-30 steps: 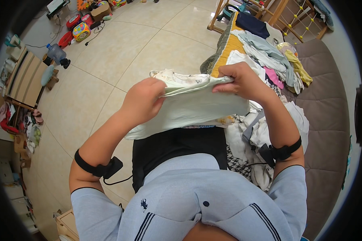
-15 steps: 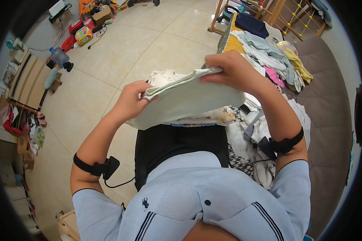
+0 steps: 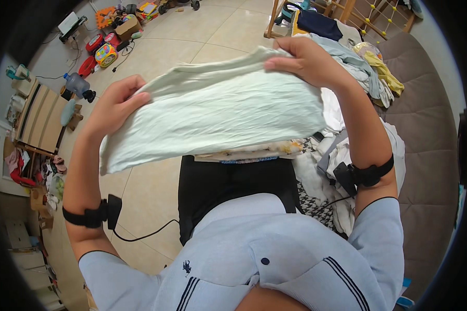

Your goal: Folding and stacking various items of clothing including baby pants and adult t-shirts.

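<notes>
A pale mint-green cloth garment [image 3: 218,111] is stretched wide in the air above my lap; its exact kind does not show. At its upper left edge, my left hand [image 3: 118,103] is closed with the thumb pressed on the fabric. My right hand [image 3: 306,61] pinches the upper right edge, held higher than the left. Soft wrinkles run across the cloth, and its lower edge hangs free. Below and behind it, a stack of folded patterned clothes [image 3: 249,152] rests at the far end of my lap, mostly hidden by the garment.
White clothes [image 3: 341,155] are heaped to my right, on the brown sofa [image 3: 425,135]. Farther along lie a grey-blue garment [image 3: 347,58], a yellow one [image 3: 388,78] and a folded navy one [image 3: 319,26]. Toys [image 3: 107,54] and a water jug [image 3: 74,86] stand at the far left.
My left hand has moved left and up, my right hand slightly up. The garment has gone from bunched and folded over to spread wide between them.
</notes>
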A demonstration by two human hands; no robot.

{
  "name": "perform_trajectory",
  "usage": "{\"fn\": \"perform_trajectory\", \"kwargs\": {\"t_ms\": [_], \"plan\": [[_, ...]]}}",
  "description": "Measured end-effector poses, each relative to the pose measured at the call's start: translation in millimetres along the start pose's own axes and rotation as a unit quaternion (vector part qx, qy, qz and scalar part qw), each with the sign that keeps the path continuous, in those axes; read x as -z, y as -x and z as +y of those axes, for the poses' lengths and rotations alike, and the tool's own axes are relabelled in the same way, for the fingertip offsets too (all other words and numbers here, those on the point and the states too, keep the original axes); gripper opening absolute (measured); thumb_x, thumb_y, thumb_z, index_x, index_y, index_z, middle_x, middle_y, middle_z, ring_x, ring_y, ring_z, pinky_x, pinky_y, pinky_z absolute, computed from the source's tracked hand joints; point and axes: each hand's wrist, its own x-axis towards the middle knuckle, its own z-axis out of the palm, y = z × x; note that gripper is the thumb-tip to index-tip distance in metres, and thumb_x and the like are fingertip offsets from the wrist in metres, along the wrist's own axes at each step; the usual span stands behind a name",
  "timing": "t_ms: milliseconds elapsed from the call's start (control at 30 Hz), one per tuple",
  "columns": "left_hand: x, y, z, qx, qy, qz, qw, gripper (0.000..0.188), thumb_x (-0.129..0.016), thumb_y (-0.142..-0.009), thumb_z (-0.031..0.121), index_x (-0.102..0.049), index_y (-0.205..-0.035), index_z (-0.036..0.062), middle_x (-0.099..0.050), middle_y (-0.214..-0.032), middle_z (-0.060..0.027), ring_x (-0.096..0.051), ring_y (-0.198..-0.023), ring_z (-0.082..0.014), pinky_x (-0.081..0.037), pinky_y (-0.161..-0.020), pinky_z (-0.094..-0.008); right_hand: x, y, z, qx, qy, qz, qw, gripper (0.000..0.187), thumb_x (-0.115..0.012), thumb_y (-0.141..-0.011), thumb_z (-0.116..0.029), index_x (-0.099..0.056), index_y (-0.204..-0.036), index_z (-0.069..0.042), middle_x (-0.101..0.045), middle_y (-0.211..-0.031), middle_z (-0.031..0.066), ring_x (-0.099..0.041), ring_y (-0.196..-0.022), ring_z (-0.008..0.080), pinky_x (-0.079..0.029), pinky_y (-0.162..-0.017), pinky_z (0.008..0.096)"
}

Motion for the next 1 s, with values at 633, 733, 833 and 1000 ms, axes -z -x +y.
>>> {"fn": "perform_trajectory", "kwargs": {"t_ms": [633, 733, 833, 1000], "plan": [[-98.8, -98.7, -128.3, 0.121, 0.032, -0.1, 0.987, 0.027, -0.064, -0.079, 0.024, -0.054, -0.064, 0.0042, -0.045, -0.056, 0.0052, -0.037, -0.054, -0.0053, -0.033, -0.049, -0.0229, -58.2, 133.0, 195.7, -0.364, -0.42, -0.19, 0.81, 0.036, -0.067, -0.074, -0.02, -0.057, -0.102, 0.001, -0.06, -0.095, 0.0046, -0.054, -0.087, 0.0126, -0.04, -0.082, 0.0255], [-95.0, -95.9, -126.9, 0.114, 0.074, -0.098, 0.986, 0.024, -0.061, -0.081, 0.023, -0.055, -0.07, 0.0032, -0.047, -0.06, 0.0056, -0.039, -0.055, -0.0057, -0.034, -0.05, -0.0227, -65.5, 154.1, 195.4, -0.346, -0.565, -0.111, 0.74, 0.051, -0.067, -0.07, -0.005, -0.045, -0.116, -0.001, -0.056, -0.107, 0.0071, -0.055, -0.095, 0.0156, -0.042, -0.086, 0.0285], [-90.5, -93.2, -119.5, 0.107, 0.057, -0.069, 0.99, 0.024, -0.061, -0.082, 0.023, -0.055, -0.07, 0.0027, -0.048, -0.06, 0.0045, -0.04, -0.057, -0.0051, -0.035, -0.051, -0.0229, -79.7, 160.6, 175.4, -0.356, -0.63, 0.033, 0.69, 0.051, -0.059, -0.072, 0.0, -0.039, -0.119, -0.003, -0.055, -0.105, 0.0086, -0.056, -0.094, 0.0173, -0.048, -0.078, 0.0297], [-74.2, -88.6, -102.0, 0.093, 0.013, -0.074, 0.993, 0.024, -0.057, -0.085, 0.022, -0.053, -0.071, 0.0038, -0.047, -0.062, 0.0065, -0.038, -0.059, -0.0033, -0.034, -0.053, -0.0207, -72.3, 150.8, 148.4, -0.413, -0.56, 0.091, 0.712, 0.045, -0.048, -0.073, 0.003, -0.04, -0.117, -0.003, -0.054, -0.101, 0.0101, -0.057, -0.087, 0.0151, -0.049, -0.074, 0.0272]]}}
